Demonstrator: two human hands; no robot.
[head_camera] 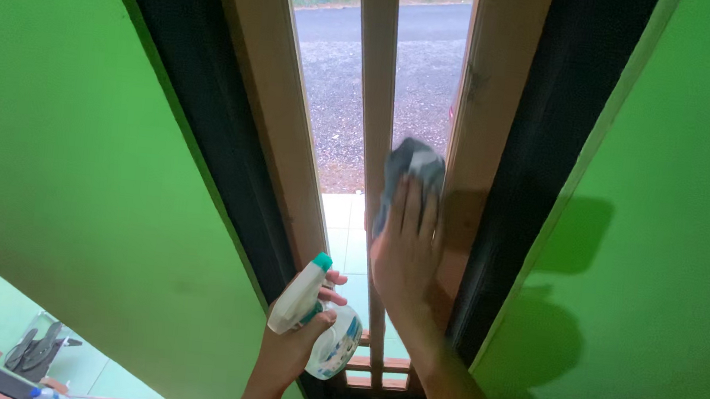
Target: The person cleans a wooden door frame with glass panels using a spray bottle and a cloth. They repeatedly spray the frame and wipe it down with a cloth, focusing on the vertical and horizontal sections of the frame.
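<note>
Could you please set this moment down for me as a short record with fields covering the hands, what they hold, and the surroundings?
Left hand: grips a spray bottle, white with a teal nozzle tip, held upright.
Right hand: flat, pressing a grey cloth against the right glass pane.
Window: narrow panes in a wooden frame, dark outer surround.
Walls: green wall on both sides.
Outside: gravel ground and road.
</note>
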